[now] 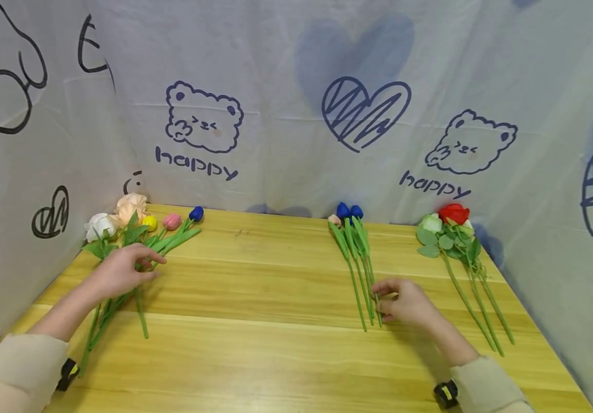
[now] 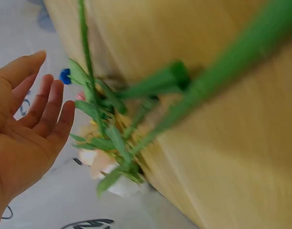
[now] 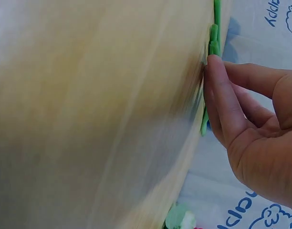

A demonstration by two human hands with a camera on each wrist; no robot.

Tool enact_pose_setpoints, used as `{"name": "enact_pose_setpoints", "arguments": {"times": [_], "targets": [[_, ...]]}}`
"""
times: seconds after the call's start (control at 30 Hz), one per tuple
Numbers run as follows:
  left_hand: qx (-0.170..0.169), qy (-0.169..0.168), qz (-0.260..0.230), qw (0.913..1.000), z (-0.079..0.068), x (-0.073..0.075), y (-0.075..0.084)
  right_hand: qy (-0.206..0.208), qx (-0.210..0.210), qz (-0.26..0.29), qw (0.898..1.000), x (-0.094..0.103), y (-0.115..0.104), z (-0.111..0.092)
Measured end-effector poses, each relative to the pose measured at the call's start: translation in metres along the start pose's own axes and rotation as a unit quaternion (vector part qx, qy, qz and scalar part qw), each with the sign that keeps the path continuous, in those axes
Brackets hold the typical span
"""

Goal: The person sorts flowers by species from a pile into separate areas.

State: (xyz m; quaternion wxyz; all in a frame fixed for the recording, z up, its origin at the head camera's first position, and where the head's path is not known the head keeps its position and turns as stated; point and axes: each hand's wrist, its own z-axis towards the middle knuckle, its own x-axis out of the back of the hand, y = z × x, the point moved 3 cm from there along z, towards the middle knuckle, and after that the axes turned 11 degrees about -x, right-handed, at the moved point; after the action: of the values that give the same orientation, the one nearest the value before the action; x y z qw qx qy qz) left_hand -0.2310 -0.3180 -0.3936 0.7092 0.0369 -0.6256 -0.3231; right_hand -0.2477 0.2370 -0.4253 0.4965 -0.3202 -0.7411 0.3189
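Note:
Over the stems of the left flower pile hovers my left hand (image 1: 126,269), its fingers loosely bent and holding nothing. That pile has a white flower (image 1: 101,227), a peach flower (image 1: 131,207), a yellow bloom (image 1: 149,223), a pink tulip (image 1: 172,222) and a blue tulip (image 1: 196,214). Right of centre lies a bunch of blue tulips (image 1: 356,213) with a pale pink bloom (image 1: 334,219). My right hand (image 1: 402,301) pinches the lower stem of its rightmost tulip; in the right wrist view the fingertips (image 3: 215,64) meet at the green stem, partly hiding it.
On the right of the wooden table (image 1: 255,287) lie a red rose (image 1: 453,214) and pale green roses (image 1: 431,223), stems toward me. A white cloth (image 1: 275,115) with drawings hangs behind and at both sides. Black straps (image 1: 446,394) circle the wrists.

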Motion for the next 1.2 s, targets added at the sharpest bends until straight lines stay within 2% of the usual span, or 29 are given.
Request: {"name": "enact_pose_setpoints", "arguments": {"times": [0.2,0.37,0.6,0.97,1.2], "targets": [[0.009,-0.05,-0.004,0.9987,-0.005,0.0,-0.025,0.005,-0.009,-0.005,1.0,-0.002,0.004,0.002],[0.013,-0.077,-0.022,0.9967,-0.007,-0.003,-0.033,0.015,-0.011,-0.015,1.0,-0.003,0.006,0.002],[0.026,-0.078,-0.042,0.9957,-0.005,-0.006,-0.034,0.024,-0.009,-0.024,0.999,-0.004,0.004,0.002],[0.048,-0.08,-0.03,0.9952,-0.001,-0.011,-0.03,0.024,-0.003,-0.033,0.999,-0.006,0.003,0.005],[0.038,-0.072,-0.021,0.9965,0.003,-0.013,-0.029,0.025,-0.005,-0.034,0.999,-0.005,0.004,0.006]]}}
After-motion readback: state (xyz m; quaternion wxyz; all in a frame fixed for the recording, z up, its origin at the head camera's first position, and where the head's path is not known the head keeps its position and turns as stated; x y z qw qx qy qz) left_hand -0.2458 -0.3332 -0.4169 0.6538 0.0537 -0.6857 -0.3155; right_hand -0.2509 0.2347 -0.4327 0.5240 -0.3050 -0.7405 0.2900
